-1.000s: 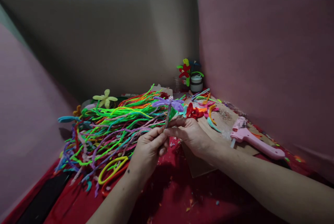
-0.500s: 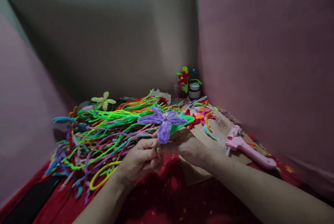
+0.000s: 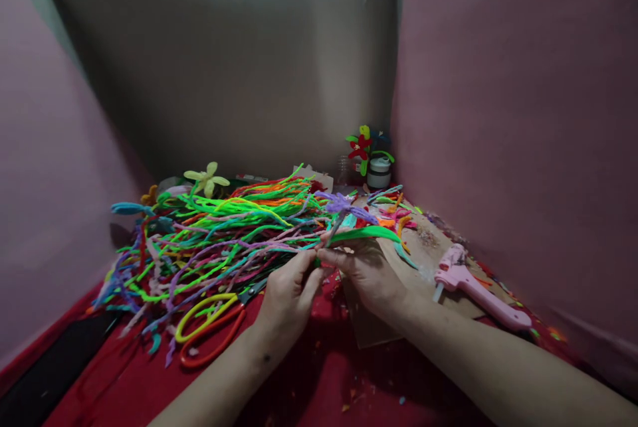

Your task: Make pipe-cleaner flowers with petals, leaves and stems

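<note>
A purple pipe-cleaner flower (image 3: 341,204) with a green leaf (image 3: 367,234) stands just above my two hands at the middle of the red table. My left hand (image 3: 289,289) pinches the lower end of its stem with closed fingers. My right hand (image 3: 366,269) grips the stem beside the leaf, fingers curled. The fingertips of both hands meet at the stem.
A big heap of coloured pipe cleaners (image 3: 214,234) lies to the left, with yellow-and-orange scissors (image 3: 209,324) at its near edge. A pink glue gun (image 3: 476,287) rests on brown cardboard (image 3: 379,321) at the right. A small pot with flowers (image 3: 376,165) stands in the back corner. Walls close in all round.
The purple flower has tipped away from me, from facing up at my hands to leaning toward the back, and the green leaf now sticks out to the right. Both hands kept hold.
</note>
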`<state>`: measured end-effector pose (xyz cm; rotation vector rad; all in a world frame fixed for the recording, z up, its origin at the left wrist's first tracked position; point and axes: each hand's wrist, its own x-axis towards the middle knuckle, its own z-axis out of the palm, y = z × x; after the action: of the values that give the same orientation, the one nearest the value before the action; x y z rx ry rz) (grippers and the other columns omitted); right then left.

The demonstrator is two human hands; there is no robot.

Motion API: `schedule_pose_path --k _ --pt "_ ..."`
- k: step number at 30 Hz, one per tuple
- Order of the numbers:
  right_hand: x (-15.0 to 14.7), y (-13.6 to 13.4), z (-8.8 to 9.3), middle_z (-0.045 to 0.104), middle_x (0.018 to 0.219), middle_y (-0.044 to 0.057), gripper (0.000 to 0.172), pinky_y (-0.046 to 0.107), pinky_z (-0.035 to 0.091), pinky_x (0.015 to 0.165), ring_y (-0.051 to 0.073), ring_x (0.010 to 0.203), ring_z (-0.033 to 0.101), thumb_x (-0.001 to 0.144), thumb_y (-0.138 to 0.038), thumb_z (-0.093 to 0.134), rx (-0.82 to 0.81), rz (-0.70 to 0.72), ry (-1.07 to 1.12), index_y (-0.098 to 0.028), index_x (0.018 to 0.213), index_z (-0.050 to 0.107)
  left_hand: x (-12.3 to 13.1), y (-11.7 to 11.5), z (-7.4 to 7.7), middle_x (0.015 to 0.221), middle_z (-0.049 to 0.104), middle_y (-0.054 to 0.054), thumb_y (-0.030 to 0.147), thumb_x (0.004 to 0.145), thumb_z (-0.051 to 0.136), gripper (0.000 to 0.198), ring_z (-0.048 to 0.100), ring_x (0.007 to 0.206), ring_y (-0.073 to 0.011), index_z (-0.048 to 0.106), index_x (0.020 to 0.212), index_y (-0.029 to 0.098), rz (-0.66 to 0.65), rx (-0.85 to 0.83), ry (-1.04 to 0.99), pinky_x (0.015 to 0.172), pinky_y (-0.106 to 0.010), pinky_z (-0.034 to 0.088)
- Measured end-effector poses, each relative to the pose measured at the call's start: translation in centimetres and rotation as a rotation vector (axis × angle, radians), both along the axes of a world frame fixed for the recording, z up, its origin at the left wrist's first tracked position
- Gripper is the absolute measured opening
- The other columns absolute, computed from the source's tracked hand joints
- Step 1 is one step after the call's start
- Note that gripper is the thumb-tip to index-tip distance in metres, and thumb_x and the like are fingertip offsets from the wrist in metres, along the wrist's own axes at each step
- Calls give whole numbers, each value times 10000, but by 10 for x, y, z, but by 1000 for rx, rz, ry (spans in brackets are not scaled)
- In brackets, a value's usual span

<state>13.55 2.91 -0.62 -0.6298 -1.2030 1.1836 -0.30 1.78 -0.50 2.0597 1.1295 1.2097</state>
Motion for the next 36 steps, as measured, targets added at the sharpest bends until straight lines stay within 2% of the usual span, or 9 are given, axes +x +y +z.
schedule_pose_path --k 3,8,12,17,21,25,28,33,36 --pt "-2 -2 2 688 775 6 120 365 465 827 190 788 615 667 -337 698 14 -20 -55 -231 725 692 -1 0 -4 594 548 25 182 810 480 133 496 534 -103 611 789 180 47 103 61 551 -219 373" --pt "-1 -6 9 683 770 13 135 355 480 767 180 754 614 718 -342 654 28 54 -107 -217 746 696 0 2 2 487 480 43 237 821 481 250 453 445 -83 508 581 173 -17 -167 -152 493 -212 358" --pt "4 -5 7 690 835 3 109 335 466 797 169 801 613 743 -297 638 69 45 -196 -251 811 708 0 5 9 483 465 50 260 793 547 245 384 402 -54 498 578 155 -135 -397 -375 423 -194 288" --pt "7 -7 12 695 734 -2 99 316 484 724 154 688 598 710 -283 670 -10 38 -147 -245 784 723 -2 7 10 489 436 57 282 765 615 217 266 390 -15 530 638 129 -339 -628 -623 402 -178 151" --pt "5 -9 15 693 739 7 109 325 466 769 158 716 594 673 -241 702 -56 157 -52 -235 777 731 -7 7 10 443 384 86 277 781 605 151 170 341 2 570 758 132 -524 -757 -700 399 -180 143" --pt "4 -8 10 678 750 -4 59 343 442 816 165 764 599 659 -240 702 -98 151 -17 -238 717 713 -9 8 11 444 388 92 298 788 590 160 135 324 2 560 774 141 -624 -831 -674 392 -186 157" --pt "5 -8 8 664 752 -10 41 330 448 775 158 743 593 688 -237 669 -81 125 -13 -238 719 695 -7 6 14 495 450 54 317 815 543 202 249 353 -20 546 721 138 -506 -713 -514 396 -192 181" --pt "4 -12 11 629 729 -8 71 302 446 732 155 714 567 727 -226 621 -26 -11 -111 -223 662 650 -1 -1 8 593 514 14 205 812 486 158 463 552 -102 545 671 166 -90 -74 -56 559 -225 352" --pt "2 -14 14 623 731 -3 73 314 444 766 167 731 571 728 -231 627 -3 -29 -178 -236 664 662 0 -2 1 623 523 17 173 817 466 135 458 560 -105 547 711 188 3 157 55 574 -224 351"
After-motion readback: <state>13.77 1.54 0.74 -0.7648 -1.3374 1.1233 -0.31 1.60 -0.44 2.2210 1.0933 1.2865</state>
